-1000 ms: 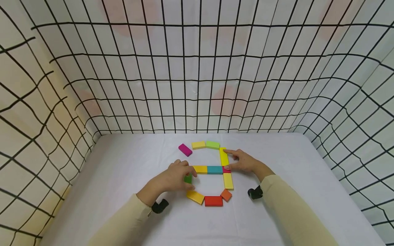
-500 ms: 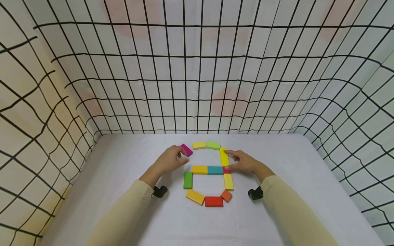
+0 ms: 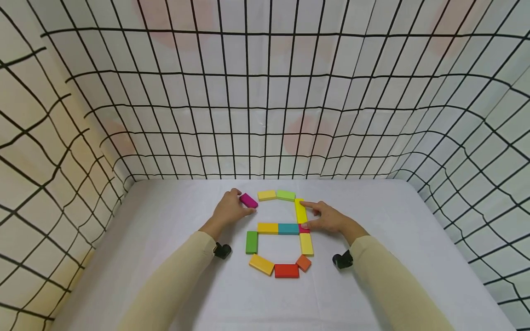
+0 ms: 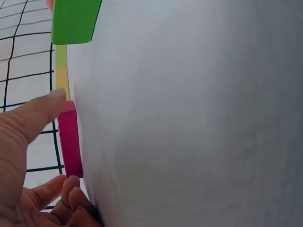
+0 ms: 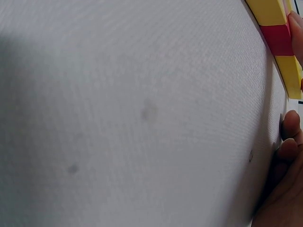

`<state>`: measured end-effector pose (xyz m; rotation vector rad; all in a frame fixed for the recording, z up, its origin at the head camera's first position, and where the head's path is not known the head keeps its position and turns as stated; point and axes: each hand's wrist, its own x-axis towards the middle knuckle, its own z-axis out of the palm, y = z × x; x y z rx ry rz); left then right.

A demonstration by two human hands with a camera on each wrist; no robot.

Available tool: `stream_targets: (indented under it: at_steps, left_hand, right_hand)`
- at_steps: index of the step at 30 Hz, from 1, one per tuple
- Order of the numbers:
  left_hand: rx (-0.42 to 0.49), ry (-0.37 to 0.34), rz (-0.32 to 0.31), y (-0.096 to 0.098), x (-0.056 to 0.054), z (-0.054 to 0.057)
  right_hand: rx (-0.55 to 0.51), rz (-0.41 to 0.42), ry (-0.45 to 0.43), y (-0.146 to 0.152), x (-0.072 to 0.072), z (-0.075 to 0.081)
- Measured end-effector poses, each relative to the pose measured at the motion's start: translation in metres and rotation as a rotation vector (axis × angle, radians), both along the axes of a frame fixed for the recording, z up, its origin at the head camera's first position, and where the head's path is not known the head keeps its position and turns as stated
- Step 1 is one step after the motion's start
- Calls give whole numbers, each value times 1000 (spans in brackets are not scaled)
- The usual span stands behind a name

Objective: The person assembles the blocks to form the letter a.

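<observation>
In the head view, my left hand [image 3: 228, 211] is at a magenta block [image 3: 249, 200], thumb at one end and fingers at the other. The left wrist view shows the thumb [image 4: 45, 109] at the upper end of the magenta block [image 4: 71, 142] and fingertips at its lower end. My right hand [image 3: 327, 218] rests its index fingertip on a long yellow block [image 3: 301, 212] and its thumb on a small red block [image 3: 303, 228]. Its other fingers [image 5: 289, 142] are relaxed close over the cloth.
Flat blocks form a figure like an 8: pale yellow [image 3: 267, 196], lime [image 3: 285, 195], orange-yellow [image 3: 267, 228], teal [image 3: 288, 229], green [image 3: 251, 242], amber [image 3: 262, 265], red [image 3: 286, 271] and orange [image 3: 304, 263]. Black wire grid [image 3: 265, 108] encloses the white-covered table [image 3: 165, 202].
My left hand has left the green block and moved away from me to the magenta block, now pinching its ends. The magenta block has barely shifted. My right hand has stayed in place.
</observation>
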<state>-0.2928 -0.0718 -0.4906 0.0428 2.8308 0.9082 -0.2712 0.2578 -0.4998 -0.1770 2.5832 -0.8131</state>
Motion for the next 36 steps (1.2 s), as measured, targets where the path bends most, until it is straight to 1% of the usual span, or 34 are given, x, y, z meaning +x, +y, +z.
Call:
stream_targets:
  at_steps: [4,11,17,22,27,33,36]
  left_hand:
    - [5,1,13,-2,-1,-1]
    - [4,-4,8,-4,0,-2]
    - [10,0,0,-6,0,-4]
    - [29,9,-10,-7,2,-3]
    - [42,24,-26,-7,10,1]
    - [57,41,-64,-5,23,10]
    - [57,66,-90,-1,31,13]
  right_hand:
    - [0,-7,-5,0,0,1]
    - [1,-13,-10,-2,1,-1]
    - [2,-12,-7,-3,1,-1]
    - [4,-15,-9,-3,2,-1]
    - [12,-7,-2,-4,2,0]
    - [17,-6,-6,-4,2,1]
    - [19,-10,-7,-4,3,2]
